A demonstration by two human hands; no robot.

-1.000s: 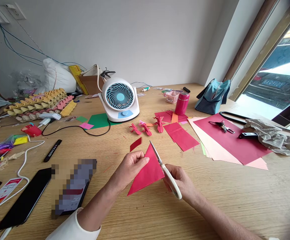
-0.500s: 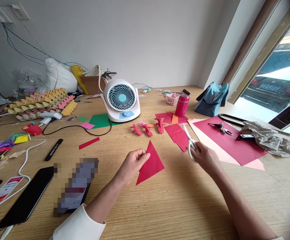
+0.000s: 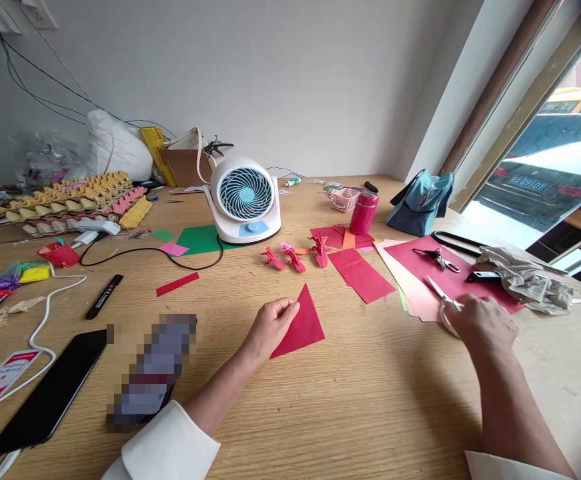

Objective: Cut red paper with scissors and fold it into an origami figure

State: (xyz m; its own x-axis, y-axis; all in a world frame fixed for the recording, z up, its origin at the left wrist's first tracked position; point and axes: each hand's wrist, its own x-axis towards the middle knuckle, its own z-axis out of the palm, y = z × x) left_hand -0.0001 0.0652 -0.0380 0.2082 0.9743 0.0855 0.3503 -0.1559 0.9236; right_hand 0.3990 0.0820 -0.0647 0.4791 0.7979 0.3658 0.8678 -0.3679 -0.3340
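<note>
A red triangle of folded paper (image 3: 307, 323) is pinched between the thumb and fingers of my left hand (image 3: 273, 327), just above the table. My right hand (image 3: 485, 327) is over at the right, its fingers closed about the handles of the scissors (image 3: 443, 293). The blades point away and to the left, slightly parted, over the edge of the large red sheet (image 3: 405, 257). Part of the handles is hidden under my fingers. Several small red paper figures (image 3: 296, 259) stand beyond my left hand. Red paper pieces (image 3: 363, 275) lie between the figures and the scissors.
A white fan (image 3: 246, 200) stands at the back, with a pink can (image 3: 364, 213) and a blue bag (image 3: 420, 203) to its right. Keys (image 3: 440, 259) and crumpled cloth (image 3: 527, 277) rest on the right. Phones, a black marker (image 3: 104, 297) and cables occupy the left.
My right hand has moved right and nearer with the scissors, from beside the red pieces to the large sheet's edge. My left hand keeps the triangle in almost the same place.
</note>
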